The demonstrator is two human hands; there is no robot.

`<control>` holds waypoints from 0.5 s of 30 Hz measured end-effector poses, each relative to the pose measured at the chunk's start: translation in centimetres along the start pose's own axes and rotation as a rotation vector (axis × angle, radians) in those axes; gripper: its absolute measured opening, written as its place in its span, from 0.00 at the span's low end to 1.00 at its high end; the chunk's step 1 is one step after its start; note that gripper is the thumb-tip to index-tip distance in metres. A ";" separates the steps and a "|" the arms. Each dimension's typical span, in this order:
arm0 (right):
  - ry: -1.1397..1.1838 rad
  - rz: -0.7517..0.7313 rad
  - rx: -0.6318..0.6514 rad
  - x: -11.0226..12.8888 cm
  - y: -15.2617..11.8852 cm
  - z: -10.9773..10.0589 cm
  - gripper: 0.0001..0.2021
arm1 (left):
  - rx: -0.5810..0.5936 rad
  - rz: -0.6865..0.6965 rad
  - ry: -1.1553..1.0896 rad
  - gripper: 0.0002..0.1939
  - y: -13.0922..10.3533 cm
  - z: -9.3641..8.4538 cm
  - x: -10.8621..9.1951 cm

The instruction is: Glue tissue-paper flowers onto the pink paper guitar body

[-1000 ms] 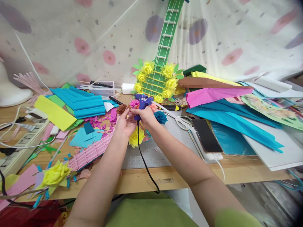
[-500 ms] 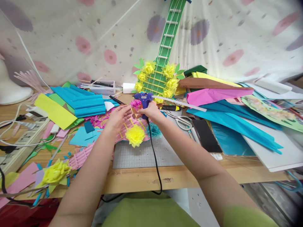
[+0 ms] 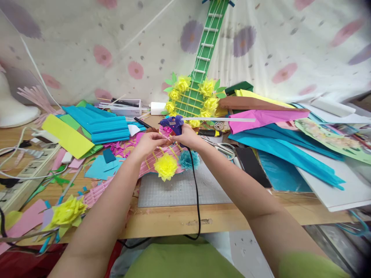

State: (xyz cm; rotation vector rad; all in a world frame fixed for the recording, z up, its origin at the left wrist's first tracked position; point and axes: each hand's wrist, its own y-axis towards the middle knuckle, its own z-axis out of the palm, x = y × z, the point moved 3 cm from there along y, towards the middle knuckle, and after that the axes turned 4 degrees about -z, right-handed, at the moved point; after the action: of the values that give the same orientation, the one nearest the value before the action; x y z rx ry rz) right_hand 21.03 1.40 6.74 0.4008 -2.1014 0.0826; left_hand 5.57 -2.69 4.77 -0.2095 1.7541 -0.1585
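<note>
My right hand point(image 3: 188, 136) is wrapped round a blue hot glue gun point(image 3: 173, 122), whose nozzle points left and whose long white glue stick point(image 3: 232, 119) juts out to the right. Close to the nozzle, my left hand point(image 3: 151, 143) has its fingertips pinched together; what is between them is too small to make out. Below both hands lies a pink paper guitar point(image 3: 147, 164) with yellow strips, a yellow paper flower point(image 3: 165, 166) and a teal paper flower point(image 3: 188, 159). A bright pink flower point(image 3: 165, 131) and something brown point(image 3: 151, 131) show just behind my left fingers.
A grey cutting mat point(image 3: 174, 193) lies under the guitar. Scissors point(image 3: 224, 150), a yellow-black cutter point(image 3: 210, 133) and a phone point(image 3: 252, 166) lie to the right. A green paper guitar point(image 3: 199, 69) leans at the back. The gun's black cord point(image 3: 197, 193) hangs over the table edge.
My left fingers have gone from spread to pinched and moved slightly right, nearer the glue gun. The gun has turned, so its glue stick now lies nearly level.
</note>
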 end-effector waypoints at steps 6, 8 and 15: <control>-0.060 0.001 0.043 -0.8 -1.4 -2.5 0.18 | -0.362 0.102 -0.088 0.12 -0.5 -1.1 1.5; -0.059 -0.007 0.108 -1.2 -1.8 -3.0 0.20 | -0.409 0.101 -0.117 0.10 -0.6 -1.1 2.0; -0.085 -0.076 0.168 -2.0 -2.2 -2.4 0.22 | -0.445 0.061 -0.166 0.11 -0.7 -0.8 2.8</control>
State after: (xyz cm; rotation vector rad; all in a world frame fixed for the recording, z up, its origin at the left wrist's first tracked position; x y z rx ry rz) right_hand 24.67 0.30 6.16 0.5937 -2.1675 0.2020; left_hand 4.33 -4.05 2.38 -0.4766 1.6095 0.2902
